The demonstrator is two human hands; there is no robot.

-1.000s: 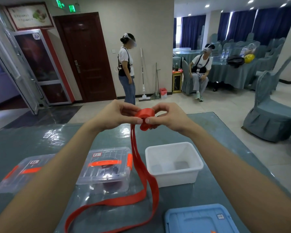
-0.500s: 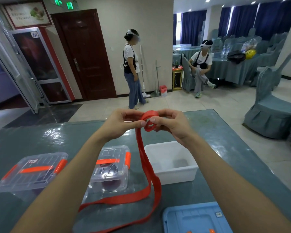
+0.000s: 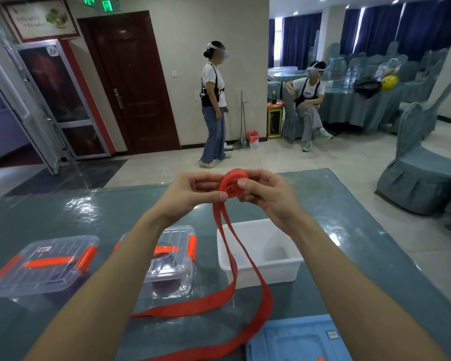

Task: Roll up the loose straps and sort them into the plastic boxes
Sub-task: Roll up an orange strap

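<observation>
Both hands are up off the table [image 3: 63, 212], close together, each clamped on the red strap [image 3: 267, 303]. Left hand [image 3: 193, 194] pinches the edge of the roll [image 3: 231, 182]. Right hand [image 3: 266, 196] has its thumb on the roll's face and its fingers curled behind. The roll sits between them over the far side of the table. The tail hangs in two strands, passes in front of the white box [image 3: 276, 272] and loops onto the table by the blue lid [image 3: 297, 340].

Risks, imo: the coil looks slack near the centre, so if either pinch eases it could spring open or telescope sideways. The tail drags past the box rim, and a snag there could yank the roll or shift the box. The two strands could twist and wind in crooked. The clear boxes [image 3: 44, 264] are lidded, so opening one would cost a hand.
</observation>
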